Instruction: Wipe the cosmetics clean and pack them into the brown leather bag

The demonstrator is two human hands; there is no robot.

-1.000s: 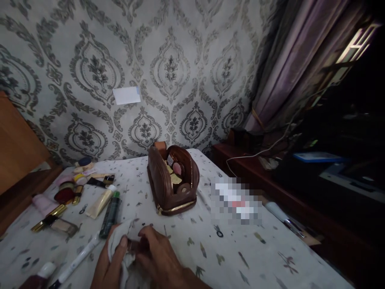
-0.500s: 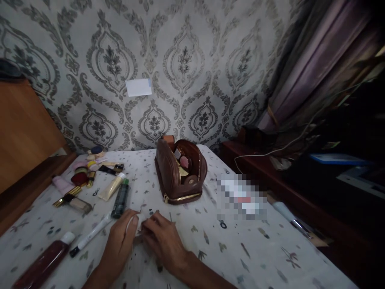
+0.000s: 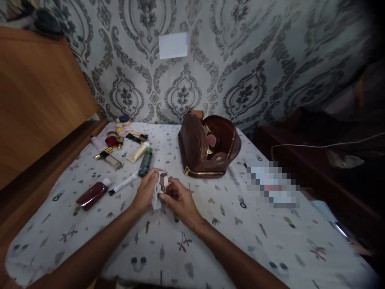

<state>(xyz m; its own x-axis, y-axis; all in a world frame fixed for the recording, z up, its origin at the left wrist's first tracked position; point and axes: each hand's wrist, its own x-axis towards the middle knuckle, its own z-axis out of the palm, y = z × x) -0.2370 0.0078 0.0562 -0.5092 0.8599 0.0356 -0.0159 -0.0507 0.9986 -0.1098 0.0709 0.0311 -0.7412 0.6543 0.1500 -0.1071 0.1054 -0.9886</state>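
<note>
My left hand [image 3: 146, 188] is closed around a crumpled white tissue [image 3: 157, 196]. Fingers of my right hand [image 3: 182, 198] pinch a small brown and pale pink cosmetic item [image 3: 165, 181], which lies against the tissue; its exact kind is unclear. Both hands are close together above the printed cloth. Just beyond the left fingers lies a dark green bottle [image 3: 146, 162] with a green cap. A white tube with a black cap [image 3: 124, 183] rests left of that hand. Behind my hands stands a brown makeup bag [image 3: 195, 148], unzipped, with a pink round item [image 3: 211, 140] inside.
A dark red bottle [image 3: 92, 195] and a cream tube [image 3: 137, 152] lie on the left, with several cosmetics behind, including a glass bottle [image 3: 112, 159]. A blurred-out object [image 3: 273, 184] lies at right. A wooden panel [image 3: 45, 76] borders the left; patterned wallpaper [image 3: 183, 92] rises behind.
The view has shifted, so the table items sit higher and further right. Between my hands, the tissue and the small brown and pale pink item now show more clearly.
</note>
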